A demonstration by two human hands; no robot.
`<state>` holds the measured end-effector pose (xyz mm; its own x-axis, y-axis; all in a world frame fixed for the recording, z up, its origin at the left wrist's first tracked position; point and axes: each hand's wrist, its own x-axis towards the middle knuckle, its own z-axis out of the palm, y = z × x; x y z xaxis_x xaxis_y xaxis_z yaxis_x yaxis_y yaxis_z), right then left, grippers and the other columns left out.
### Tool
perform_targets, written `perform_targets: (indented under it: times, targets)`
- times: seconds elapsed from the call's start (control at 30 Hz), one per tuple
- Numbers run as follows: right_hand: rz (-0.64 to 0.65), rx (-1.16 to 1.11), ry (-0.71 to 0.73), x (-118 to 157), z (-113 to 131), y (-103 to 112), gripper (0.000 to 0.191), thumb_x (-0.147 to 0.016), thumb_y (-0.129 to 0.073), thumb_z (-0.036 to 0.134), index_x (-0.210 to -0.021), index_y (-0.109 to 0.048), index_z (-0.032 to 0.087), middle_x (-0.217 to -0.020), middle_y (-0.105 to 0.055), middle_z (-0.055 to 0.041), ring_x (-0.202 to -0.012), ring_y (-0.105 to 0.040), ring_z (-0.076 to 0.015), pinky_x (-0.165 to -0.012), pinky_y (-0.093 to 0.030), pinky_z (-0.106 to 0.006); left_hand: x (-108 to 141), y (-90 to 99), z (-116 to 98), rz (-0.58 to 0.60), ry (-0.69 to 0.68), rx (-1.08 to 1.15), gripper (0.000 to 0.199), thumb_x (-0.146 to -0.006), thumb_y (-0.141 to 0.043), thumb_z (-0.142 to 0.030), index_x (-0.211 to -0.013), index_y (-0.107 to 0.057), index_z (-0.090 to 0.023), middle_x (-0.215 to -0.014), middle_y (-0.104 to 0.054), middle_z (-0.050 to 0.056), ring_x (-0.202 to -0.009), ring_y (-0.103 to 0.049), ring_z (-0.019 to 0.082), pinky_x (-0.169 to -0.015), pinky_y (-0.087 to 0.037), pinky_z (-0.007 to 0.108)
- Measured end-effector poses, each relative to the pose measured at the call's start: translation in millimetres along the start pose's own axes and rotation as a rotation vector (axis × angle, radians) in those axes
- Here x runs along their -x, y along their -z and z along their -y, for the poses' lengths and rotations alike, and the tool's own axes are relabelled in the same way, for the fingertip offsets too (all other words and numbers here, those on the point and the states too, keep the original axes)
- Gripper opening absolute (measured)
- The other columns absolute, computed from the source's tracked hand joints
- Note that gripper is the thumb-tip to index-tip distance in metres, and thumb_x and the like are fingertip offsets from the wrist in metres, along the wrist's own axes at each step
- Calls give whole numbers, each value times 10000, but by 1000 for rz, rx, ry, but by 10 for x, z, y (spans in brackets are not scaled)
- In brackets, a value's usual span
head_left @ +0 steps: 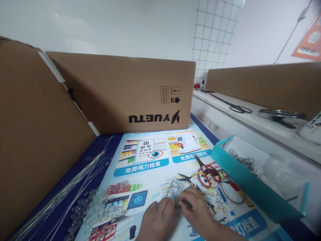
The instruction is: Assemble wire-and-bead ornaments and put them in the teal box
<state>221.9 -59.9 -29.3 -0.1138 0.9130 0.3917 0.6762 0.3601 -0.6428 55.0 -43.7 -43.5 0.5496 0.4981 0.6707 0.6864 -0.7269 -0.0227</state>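
My left hand (pixel 158 217) is closed, its fingertips pressed together near the middle front of the printed sheet (pixel 160 144). Close against it, my right hand (pixel 197 209) is pinched shut, with a small dark piece showing at its fingers. What sits between the two sets of fingertips is too small to make out. Just beyond them lies a tangle of thin wire pieces (pixel 173 185). Yellow-handled pliers (pixel 192 177) and red-handled scissors (pixel 208 175) rest behind my right hand. A coil of wire (pixel 232 190) lies further right.
Many clear beads (pixel 100 207) are spread at the left, by long straight wires (pixel 75 187). At the right stands a teal box (pixel 258 187) holding wire bits and a clear plastic bag. Cardboard (pixel 120 93) walls the back and left. Black scissors (pixel 235 105) lie on a white ledge.
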Motion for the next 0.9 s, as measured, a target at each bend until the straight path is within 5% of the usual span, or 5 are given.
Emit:
perform_targets:
  times: [0.53, 0.9]
  targets:
    - [35, -65, 39, 9, -15, -1, 182, -743, -504, 26, -754, -567, 196, -738, -543, -8, -758, -517, -161, -699, -411, -272, -58, 18, -25, -41, 35, -14, 205, -890, -374, -116, -1003, -538, -163, -634, -657, 2, -441, -567, 152, -452, -391, 283]
    - [24, -79, -20, -19, -12, 28, 179, -731, -511, 24, -719, -547, 199, -725, -549, 7, -748, -522, -155, -691, -400, -266, 79, -99, 0, 138, 114, 105, 214, -792, -396, -72, -832, -515, -245, -602, -597, -28, -458, -551, 165, -455, -355, 277]
